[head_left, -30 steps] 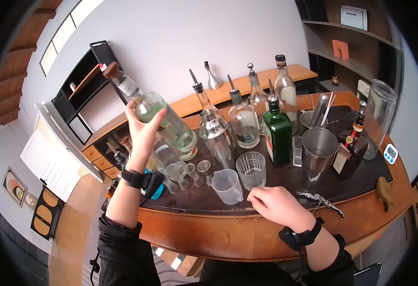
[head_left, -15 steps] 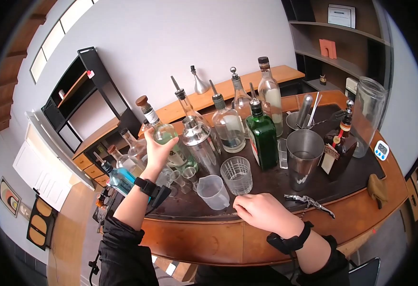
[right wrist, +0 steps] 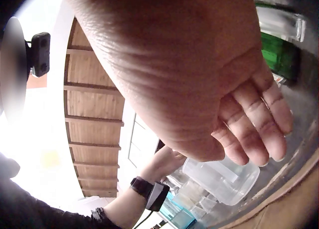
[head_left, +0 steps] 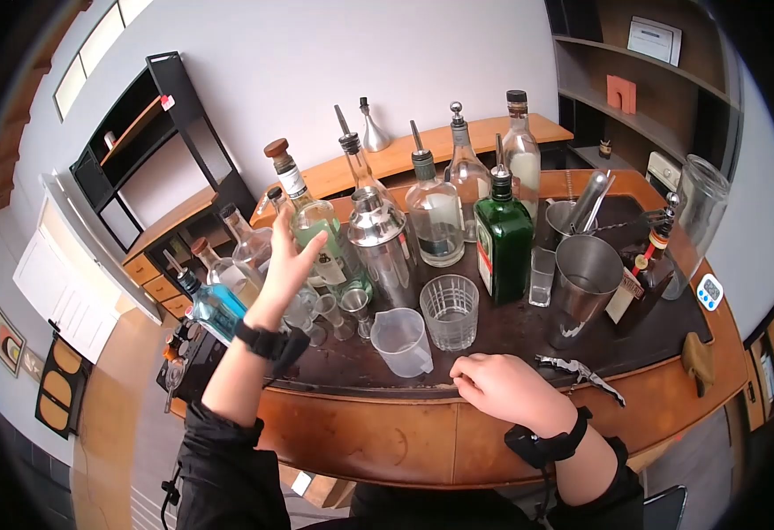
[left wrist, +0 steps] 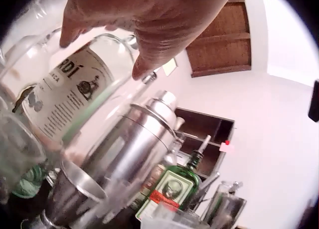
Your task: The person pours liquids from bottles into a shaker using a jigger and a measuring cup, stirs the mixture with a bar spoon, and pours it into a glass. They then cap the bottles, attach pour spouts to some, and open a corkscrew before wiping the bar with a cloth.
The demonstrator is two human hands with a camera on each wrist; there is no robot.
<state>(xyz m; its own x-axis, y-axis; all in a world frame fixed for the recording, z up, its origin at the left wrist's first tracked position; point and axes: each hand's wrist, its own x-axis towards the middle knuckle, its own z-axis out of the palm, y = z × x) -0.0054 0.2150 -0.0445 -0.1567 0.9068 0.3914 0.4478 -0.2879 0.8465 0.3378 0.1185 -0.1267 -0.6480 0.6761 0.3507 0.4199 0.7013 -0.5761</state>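
In the head view my left hand is beside the clear bottle with a brown stopper, thumb and fingers spread apart. The left wrist view shows the fingers and thumb spread near the labelled bottle; whether they touch the glass is unclear. That bottle stands among small glasses and a steel shaker. At the table's front edge my right hand rests with its fingers loosely bent, holding nothing, near a plastic measuring jug and a cut-glass tumbler.
A green bottle, a metal mixing tin and a tall glass vessel stand to the right. A corkscrew lies near the front edge. Blue and clear bottles stand at the left.
The stoppered bottle has gone from tilted in the raised left hand to standing on the table, and that hand's fingers have spread away from it. My right hand has stayed at the front edge.
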